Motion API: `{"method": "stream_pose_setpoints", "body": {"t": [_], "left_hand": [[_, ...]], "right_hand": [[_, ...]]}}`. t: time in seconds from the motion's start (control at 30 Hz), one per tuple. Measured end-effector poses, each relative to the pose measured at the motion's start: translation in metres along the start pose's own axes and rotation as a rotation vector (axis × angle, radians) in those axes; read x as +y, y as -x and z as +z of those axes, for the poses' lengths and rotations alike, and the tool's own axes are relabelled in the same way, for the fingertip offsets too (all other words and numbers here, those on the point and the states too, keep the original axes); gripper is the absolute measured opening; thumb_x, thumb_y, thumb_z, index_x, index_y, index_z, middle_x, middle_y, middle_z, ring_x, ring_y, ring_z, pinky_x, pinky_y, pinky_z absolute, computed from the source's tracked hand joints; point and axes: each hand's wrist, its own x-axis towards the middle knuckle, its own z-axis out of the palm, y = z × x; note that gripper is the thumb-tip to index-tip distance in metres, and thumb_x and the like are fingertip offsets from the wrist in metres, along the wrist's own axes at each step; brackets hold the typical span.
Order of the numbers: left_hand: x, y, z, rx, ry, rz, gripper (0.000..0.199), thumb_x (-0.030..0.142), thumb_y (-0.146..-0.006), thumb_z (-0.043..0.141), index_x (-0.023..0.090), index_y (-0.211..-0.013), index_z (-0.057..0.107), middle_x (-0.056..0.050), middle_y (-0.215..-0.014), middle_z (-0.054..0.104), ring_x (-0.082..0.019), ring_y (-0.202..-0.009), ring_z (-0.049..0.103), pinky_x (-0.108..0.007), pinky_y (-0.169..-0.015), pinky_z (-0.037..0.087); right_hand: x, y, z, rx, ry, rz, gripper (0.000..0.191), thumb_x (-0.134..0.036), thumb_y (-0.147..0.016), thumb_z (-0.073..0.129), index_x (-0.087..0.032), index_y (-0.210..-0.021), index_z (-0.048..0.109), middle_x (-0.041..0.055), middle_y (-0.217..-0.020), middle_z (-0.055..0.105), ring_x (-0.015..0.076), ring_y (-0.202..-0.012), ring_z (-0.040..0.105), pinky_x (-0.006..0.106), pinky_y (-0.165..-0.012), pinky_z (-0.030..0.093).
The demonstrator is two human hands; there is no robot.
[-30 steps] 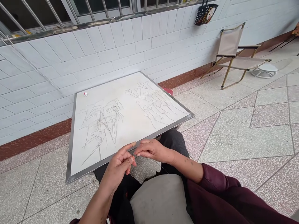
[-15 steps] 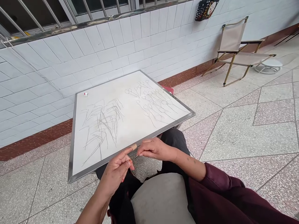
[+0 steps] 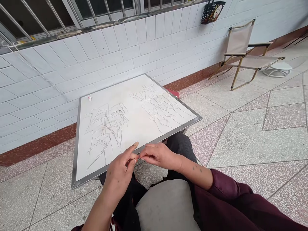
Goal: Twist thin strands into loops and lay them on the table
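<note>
My left hand (image 3: pixel 121 170) and my right hand (image 3: pixel 160 155) meet over the near edge of the table (image 3: pixel 134 131), both pinching with thumb and fingers. Between the fingertips is a thin wire, mostly hidden by them. A tan bandage wraps one left finger, which points up and away. On the white tabletop to the left lies a pile of thin, dark wires (image 3: pixel 106 123), bent at angles. Over on the right side lie several wires with looped ends (image 3: pixel 164 122), spread in a fan.
A small red and white object (image 3: pixel 90 98) sits in the table's far left corner. Behind the table stands a white tiled wall (image 3: pixel 108 57). A folding chair (image 3: pixel 243 48) and a low white stool (image 3: pixel 276 69) stand at right. My lap holds a grey cushion (image 3: pixel 166 205).
My hands have come closer together, so their fingertips now nearly touch. The stretch of wire seen between them is now covered. The bandaged left finger has lifted.
</note>
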Motion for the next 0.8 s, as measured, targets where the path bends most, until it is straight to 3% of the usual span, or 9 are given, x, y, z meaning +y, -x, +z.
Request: {"method": "stream_pose_setpoints", "body": {"t": [0.23,0.53,0.8], "left_hand": [[0.010,-0.003,0.007,0.170,0.012,-0.037,0.043,0.030,-0.092,0.052,0.031,-0.135,0.057,0.004,-0.089,0.075,-0.019,-0.082,0.069,-0.031,-0.080,0.051],[0.019,-0.006,0.017,0.162,-0.188,0.002,0.049,0.026,-0.093,0.044,0.033,-0.141,0.049,0.004,-0.104,0.077,-0.020,-0.087,0.072,-0.034,-0.078,0.053],[0.022,-0.006,0.027,0.147,-0.089,-0.061,0.047,0.027,-0.094,0.044,0.036,-0.140,0.049,0.003,-0.110,0.076,-0.021,-0.095,0.072,-0.037,-0.084,0.053]], "right_hand": [[-0.005,0.001,0.000,0.096,-0.002,0.142,0.010,-0.016,-0.088,0.058,-0.019,-0.096,0.064,0.0000,-0.077,0.060,0.0106,-0.062,0.054,0.020,-0.056,0.041],[-0.005,0.004,0.007,0.177,-0.024,0.295,0.015,-0.008,-0.078,0.057,-0.019,-0.088,0.060,-0.0014,-0.076,0.058,0.0115,-0.066,0.053,0.022,-0.060,0.040],[-0.007,0.003,0.013,0.282,-0.094,0.446,0.012,-0.009,-0.079,0.056,-0.019,-0.084,0.059,-0.0029,-0.071,0.054,0.0103,-0.060,0.047,0.021,-0.055,0.036]]}}
